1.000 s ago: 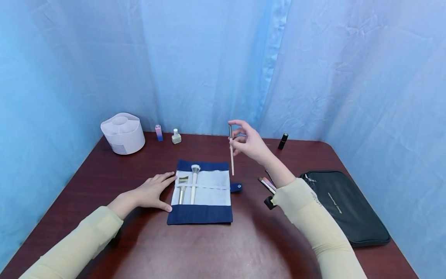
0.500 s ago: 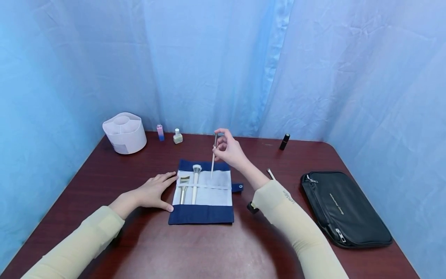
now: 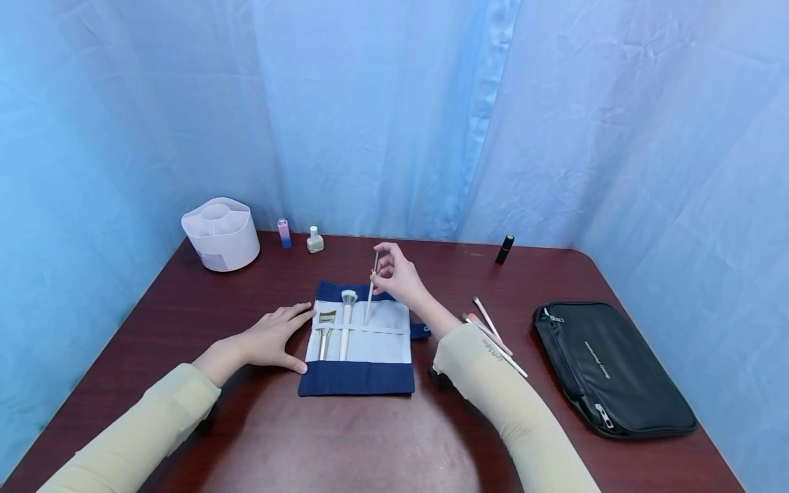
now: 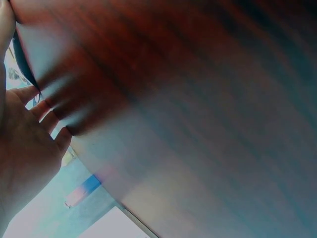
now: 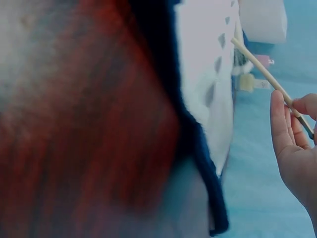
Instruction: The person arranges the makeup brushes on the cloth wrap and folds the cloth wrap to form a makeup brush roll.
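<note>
A navy brush roll (image 3: 356, 380) with a pale lining lies unfolded on the dark red table. Under its white elastic strap sit two makeup brushes: a gold-handled one (image 3: 324, 337) and a white-handled one (image 3: 346, 325) with a round white head. My left hand (image 3: 268, 339) rests at the roll's left edge, fingers spread and thumb on the lower flap. Above the lining my right hand (image 3: 401, 277) pinches a slim makeup brush (image 3: 369, 302) near its top end. That brush's pale handle (image 5: 262, 69) points down, its tip close to the strap in the head view.
Loose makeup brushes (image 3: 487, 315) lie right of the roll, partly behind the right sleeve. Further right is a black zip case (image 3: 616, 370). Along the back stand a white organizer (image 3: 222, 239), a pink-blue tube (image 3: 283, 233), a nail polish bottle (image 3: 315, 241) and a black tube (image 3: 504, 249).
My right hand has moved left and lower with the slim brush, from beyond the roll's right edge to over its lining. The left hand stays in place.
</note>
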A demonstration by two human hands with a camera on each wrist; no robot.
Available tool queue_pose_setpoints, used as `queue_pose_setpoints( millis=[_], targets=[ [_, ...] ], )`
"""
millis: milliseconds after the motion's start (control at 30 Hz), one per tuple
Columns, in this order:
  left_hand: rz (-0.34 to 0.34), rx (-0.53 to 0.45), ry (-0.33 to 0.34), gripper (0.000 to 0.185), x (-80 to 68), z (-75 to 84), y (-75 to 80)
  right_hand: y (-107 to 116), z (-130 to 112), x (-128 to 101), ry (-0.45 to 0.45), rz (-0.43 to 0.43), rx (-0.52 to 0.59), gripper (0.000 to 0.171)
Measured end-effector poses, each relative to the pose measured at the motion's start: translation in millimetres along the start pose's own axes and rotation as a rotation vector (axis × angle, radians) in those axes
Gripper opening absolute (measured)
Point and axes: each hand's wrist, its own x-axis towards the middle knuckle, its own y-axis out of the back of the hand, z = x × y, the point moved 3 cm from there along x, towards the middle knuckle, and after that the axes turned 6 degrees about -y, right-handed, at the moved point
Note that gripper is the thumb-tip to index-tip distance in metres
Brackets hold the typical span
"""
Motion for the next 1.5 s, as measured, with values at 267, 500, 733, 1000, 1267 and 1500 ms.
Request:
queue_pose_setpoints(
  millis=[267,500,733,1000,1267,1500],
  targets=[
    [0.0,-0.004,-0.003,0.113,0.3,0.9,0.1,-6,9,-4,-0.092,-0.048,0.011,0.055],
    [-0.006,-0.003,0.004,0.112,0.2,1.2,0.8,-7,17,-7,-0.138,-0.116,-0.002,0.05],
    [-0.01,-0.002,0.007,0.112,0.2,0.9,0.3,-5,19,-11,-0.12,-0.171,-0.159,0.047],
    [-0.009,-0.002,0.006,0.111,-0.7,4.2,3.0,-2,24,-14,-0.093,-0.21,-0.332,0.039],
    [-0.013,-0.002,0.015,0.111,-0.2,5.0,4.2,-8,20,-18,-0.052,-0.297,-0.388,0.036],
    [-0.016,-0.011,0.021,0.111,0.5,5.0,2.0,-14,19,-22,-0.045,-0.375,-0.426,0.03]
  ],
)
